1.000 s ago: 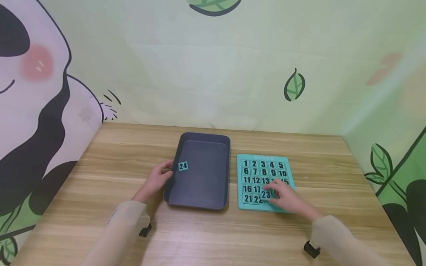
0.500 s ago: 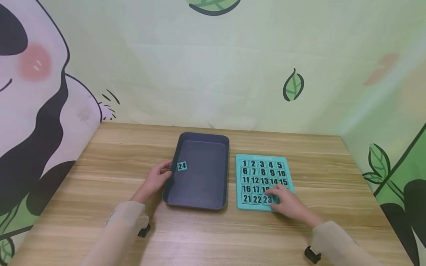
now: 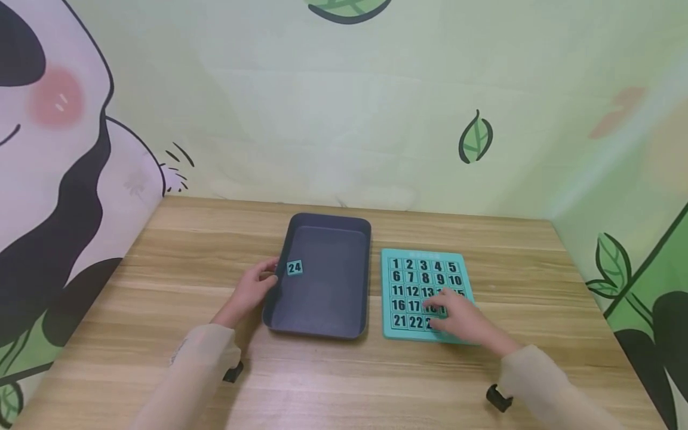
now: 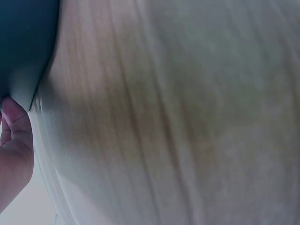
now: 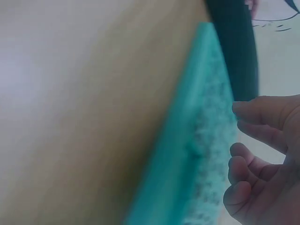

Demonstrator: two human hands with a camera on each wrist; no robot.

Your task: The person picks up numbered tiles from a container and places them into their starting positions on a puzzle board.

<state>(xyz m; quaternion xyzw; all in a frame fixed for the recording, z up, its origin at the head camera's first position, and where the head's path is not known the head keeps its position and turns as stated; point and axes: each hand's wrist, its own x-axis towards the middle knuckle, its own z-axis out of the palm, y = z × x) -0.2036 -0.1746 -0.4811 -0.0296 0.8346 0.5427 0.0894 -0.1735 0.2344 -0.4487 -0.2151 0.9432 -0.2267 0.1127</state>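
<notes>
In the head view, a dark blue tray stands mid-table, with a teal tile marked 24 near its left wall. My left hand holds the tray's left rim; the left wrist view shows the thumb against the tray wall. To the right lies a teal number board bearing rows of numbered tiles. Over its lower right part hovers my right hand, thumb and fingers apart and holding nothing visible. Tile 23 is partly hidden by that hand. The board is blurred in the right wrist view.
The wooden table extends in front of the tray and board. Behind it rises a pale green printed wall, with a panda picture at the left. Black wrist mounts hang below both sleeves.
A second ago my right hand pinched tile 23 above the board. The tile has gone down into the bottom row, and the fingers have let go and lifted slightly. My left hand has stayed put.
</notes>
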